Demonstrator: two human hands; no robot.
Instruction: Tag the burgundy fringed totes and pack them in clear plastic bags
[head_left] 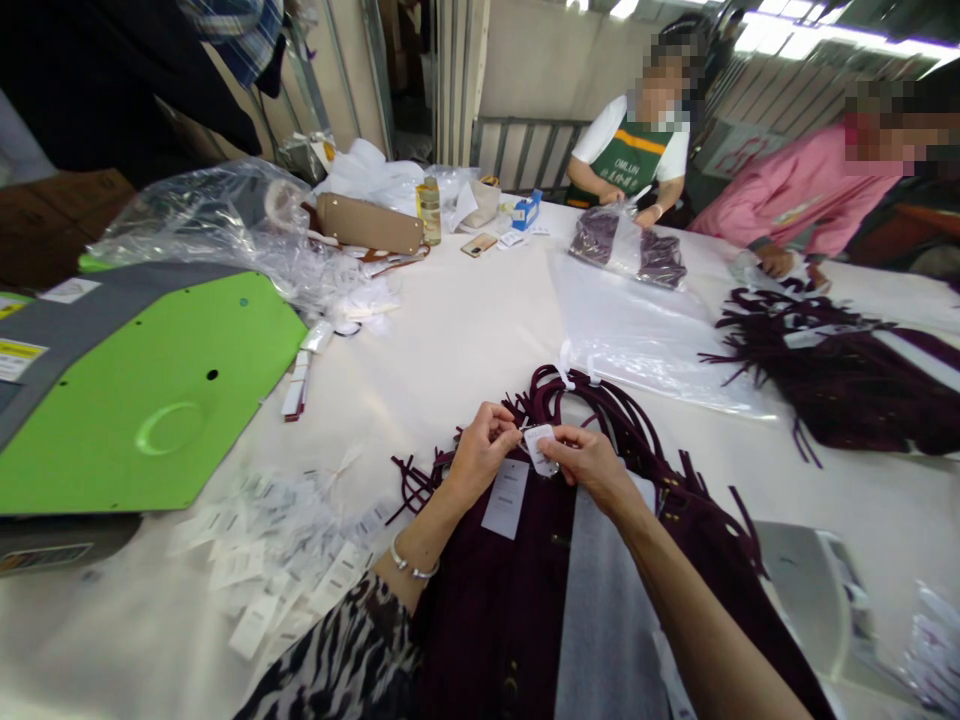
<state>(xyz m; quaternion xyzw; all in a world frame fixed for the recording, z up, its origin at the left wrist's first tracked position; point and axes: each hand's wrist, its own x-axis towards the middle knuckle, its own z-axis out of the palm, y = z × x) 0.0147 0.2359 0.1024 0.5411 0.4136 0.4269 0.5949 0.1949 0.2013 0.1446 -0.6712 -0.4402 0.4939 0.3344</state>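
A dark burgundy fringed item (510, 610) with small metal fittings lies right in front of me, a grey strip of sheet (607, 600) down its middle. Looped burgundy straps with white ties stand at its far end. Between the thumb and fingers of my right hand (592, 462) is a small white tag (540, 450). My left hand (484, 450) is closed in a pinch beside that tag; whatever its fingertips grip is too small to make out. Just below the hands, a larger grey-white hang tag (505, 498) rests on the burgundy material.
Loose printed tags (262, 570) are heaped to my left, near a green-panelled machine (165, 400). Clear plastic bags (645, 330) and another burgundy fringed item (847, 380) lie to the right. Two people work across the table, one handling a bagged burgundy item (600, 240). A grey device (810, 590) sits at right.
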